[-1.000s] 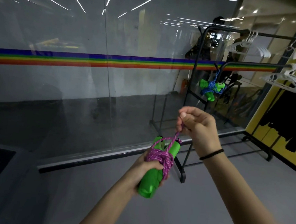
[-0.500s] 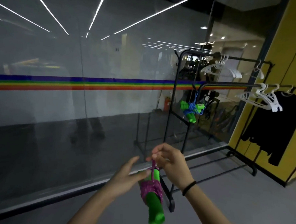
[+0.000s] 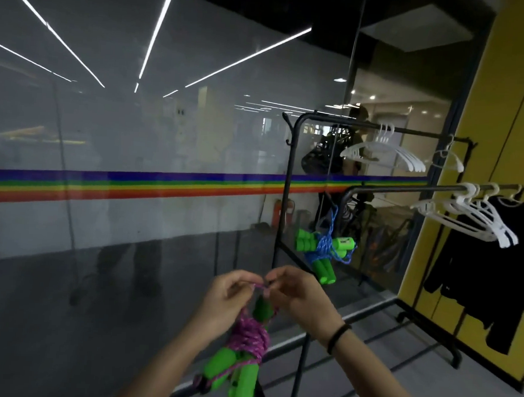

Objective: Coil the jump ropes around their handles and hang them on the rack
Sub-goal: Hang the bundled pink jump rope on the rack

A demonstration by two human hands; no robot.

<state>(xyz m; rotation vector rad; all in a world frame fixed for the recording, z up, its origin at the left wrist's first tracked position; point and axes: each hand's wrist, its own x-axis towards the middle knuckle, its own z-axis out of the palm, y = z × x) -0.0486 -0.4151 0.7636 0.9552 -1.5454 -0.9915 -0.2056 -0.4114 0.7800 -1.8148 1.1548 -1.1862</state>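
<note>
A pink jump rope (image 3: pixel 250 340) is coiled around its two green handles (image 3: pixel 237 375), and the bundle dangles below my hands. My left hand (image 3: pixel 228 300) and my right hand (image 3: pixel 297 295) both pinch the rope's top loop between thumb and fingers, close together at lower centre. Ahead to the right stands a black clothes rack (image 3: pixel 288 200). A blue jump rope (image 3: pixel 325 248) wound on green handles hangs from it, above and right of my hands.
A glass wall (image 3: pixel 135 147) with a rainbow stripe runs across the view behind the rack. White hangers (image 3: pixel 468 220) and a black garment (image 3: pixel 492 270) hang on the rack's lower bar (image 3: pixel 408 189) by a yellow wall (image 3: pixel 504 121). More hangers sit on the upper bar.
My left hand let go of the handles and rose to pinch the rope loop beside my right hand. The bundle now hangs free. The view has tilted up toward the rack.
</note>
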